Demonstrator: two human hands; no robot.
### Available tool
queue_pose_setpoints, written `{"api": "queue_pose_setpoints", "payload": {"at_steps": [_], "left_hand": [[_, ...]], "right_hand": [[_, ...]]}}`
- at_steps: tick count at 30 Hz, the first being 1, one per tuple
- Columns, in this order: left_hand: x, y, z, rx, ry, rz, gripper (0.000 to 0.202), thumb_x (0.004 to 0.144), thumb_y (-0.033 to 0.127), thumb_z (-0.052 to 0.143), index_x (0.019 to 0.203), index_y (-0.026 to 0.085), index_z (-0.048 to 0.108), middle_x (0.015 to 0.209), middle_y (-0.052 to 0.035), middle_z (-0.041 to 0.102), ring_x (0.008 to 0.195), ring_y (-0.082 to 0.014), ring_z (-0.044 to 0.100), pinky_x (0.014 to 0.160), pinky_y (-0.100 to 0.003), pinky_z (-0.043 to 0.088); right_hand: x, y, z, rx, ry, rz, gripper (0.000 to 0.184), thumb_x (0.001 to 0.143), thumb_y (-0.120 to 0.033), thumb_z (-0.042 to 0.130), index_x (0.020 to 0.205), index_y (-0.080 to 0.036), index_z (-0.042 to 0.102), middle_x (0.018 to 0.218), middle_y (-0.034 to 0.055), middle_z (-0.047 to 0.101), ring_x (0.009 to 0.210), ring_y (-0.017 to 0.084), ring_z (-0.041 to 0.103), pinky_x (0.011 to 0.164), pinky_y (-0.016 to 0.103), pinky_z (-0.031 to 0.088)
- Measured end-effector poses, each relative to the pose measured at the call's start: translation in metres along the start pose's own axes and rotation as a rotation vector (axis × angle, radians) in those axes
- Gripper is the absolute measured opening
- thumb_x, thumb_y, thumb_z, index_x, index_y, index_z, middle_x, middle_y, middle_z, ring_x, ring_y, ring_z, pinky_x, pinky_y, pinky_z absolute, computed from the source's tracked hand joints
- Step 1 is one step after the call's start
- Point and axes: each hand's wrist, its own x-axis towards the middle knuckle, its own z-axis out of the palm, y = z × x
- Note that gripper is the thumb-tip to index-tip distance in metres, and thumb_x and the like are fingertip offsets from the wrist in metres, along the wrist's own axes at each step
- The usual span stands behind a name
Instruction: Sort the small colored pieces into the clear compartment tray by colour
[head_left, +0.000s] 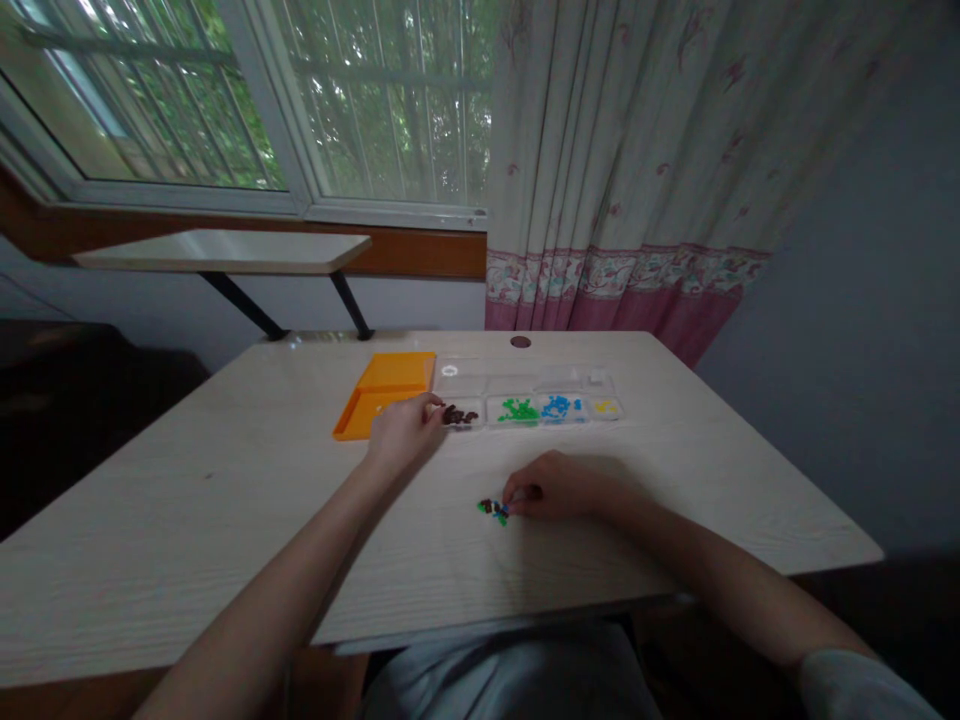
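Note:
My left hand (407,430) reaches to the left end of the clear plastic trays, its thumb and fingertips together beside the small dark brown pieces (459,415). Whatever those fingertips hold is too small to make out. Close to the front of the table, my right hand (559,485) pinches the right end of a small cluster of joined green, brown and blue pieces (491,508). The cluster lies at the tabletop. Further compartments hold loose green pieces (519,410), blue pieces (559,407) and a few yellow pieces (605,407).
An open orange case (397,372) lies behind my left hand, partly covered by it. Clear lids (510,376) extend behind the compartments. A raised shelf (225,250) stands at the back left of the wooden table (262,520). Curtains (600,200) hang behind.

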Motion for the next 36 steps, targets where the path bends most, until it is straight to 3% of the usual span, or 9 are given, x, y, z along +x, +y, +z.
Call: {"api": "queue_pose_setpoints", "payload": {"at_steps": [4, 8, 15, 19, 22, 26, 29, 36], "left_hand": [[0.005, -0.015, 0.003, 0.098, -0.096, -0.030, 0.030, 0.078, 0.039, 0.047, 0.091, 0.020, 0.066, 0.070, -0.0087, 0.067, 0.062, -0.0204, 0.059, 0.049, -0.023, 0.032], [0.006, -0.018, 0.002, 0.078, -0.109, 0.006, 0.030, 0.076, 0.036, 0.047, 0.091, 0.019, 0.066, 0.070, -0.0088, 0.067, 0.062, -0.0207, 0.060, 0.048, -0.023, 0.033], [0.003, -0.012, -0.003, 0.036, -0.075, 0.048, 0.026, 0.076, 0.031, 0.047, 0.090, 0.020, 0.066, 0.067, -0.0066, 0.066, 0.061, -0.0192, 0.059, 0.049, -0.023, 0.033], [-0.002, 0.002, -0.006, -0.117, -0.138, 0.181, 0.026, 0.080, 0.030, 0.044, 0.091, 0.019, 0.065, 0.065, -0.0035, 0.064, 0.054, -0.0136, 0.055, 0.049, -0.020, 0.033], [-0.010, 0.018, -0.005, -0.261, -0.262, 0.363, 0.023, 0.078, 0.024, 0.046, 0.087, 0.018, 0.066, 0.063, -0.0010, 0.063, 0.051, -0.0100, 0.052, 0.049, -0.018, 0.033], [-0.021, 0.038, -0.001, -0.364, -0.373, 0.523, 0.019, 0.076, 0.021, 0.049, 0.082, 0.018, 0.066, 0.052, 0.0029, 0.055, 0.046, -0.0072, 0.046, 0.048, -0.015, 0.031], [-0.025, 0.047, 0.000, -0.376, -0.414, 0.545, 0.018, 0.076, 0.021, 0.051, 0.085, 0.018, 0.066, 0.051, 0.0041, 0.052, 0.046, -0.0063, 0.044, 0.048, -0.015, 0.030], [-0.026, 0.047, 0.003, -0.370, -0.409, 0.543, 0.018, 0.078, 0.021, 0.051, 0.086, 0.017, 0.066, 0.053, 0.0038, 0.050, 0.047, -0.0055, 0.041, 0.048, -0.014, 0.028]], "right_hand": [[0.000, -0.001, 0.000, -0.035, 0.001, -0.009, 0.024, 0.076, -0.021, 0.054, 0.097, -0.023, 0.065, 0.069, -0.0026, 0.066, 0.060, 0.009, 0.057, 0.060, 0.019, 0.039], [0.000, -0.003, -0.002, -0.017, -0.020, 0.004, 0.023, 0.079, -0.028, 0.053, 0.098, -0.023, 0.065, 0.072, -0.0011, 0.067, 0.061, 0.010, 0.058, 0.060, 0.020, 0.039], [0.001, -0.003, 0.001, -0.040, -0.006, -0.002, 0.023, 0.080, -0.029, 0.052, 0.098, -0.022, 0.065, 0.070, -0.0009, 0.066, 0.058, 0.010, 0.055, 0.058, 0.020, 0.037], [0.002, -0.004, 0.002, -0.062, 0.006, 0.008, 0.022, 0.078, -0.025, 0.052, 0.096, -0.023, 0.065, 0.071, -0.0012, 0.066, 0.058, 0.010, 0.055, 0.058, 0.020, 0.036], [0.003, -0.005, 0.002, -0.086, 0.072, 0.093, 0.021, 0.080, -0.027, 0.050, 0.094, -0.022, 0.066, 0.069, -0.0008, 0.066, 0.057, 0.011, 0.054, 0.057, 0.020, 0.035], [0.005, 0.000, 0.004, -0.076, 0.261, 0.172, 0.022, 0.083, -0.030, 0.049, 0.094, -0.021, 0.064, 0.064, -0.0009, 0.064, 0.055, 0.010, 0.052, 0.056, 0.020, 0.034], [0.006, 0.003, 0.007, -0.044, 0.360, 0.173, 0.020, 0.083, -0.030, 0.050, 0.093, -0.021, 0.064, 0.061, -0.0019, 0.062, 0.051, 0.008, 0.050, 0.054, 0.018, 0.033], [0.007, 0.002, 0.009, 0.008, 0.426, 0.158, 0.018, 0.082, -0.031, 0.051, 0.089, -0.020, 0.064, 0.058, -0.0025, 0.060, 0.050, 0.008, 0.048, 0.053, 0.018, 0.034]]}}
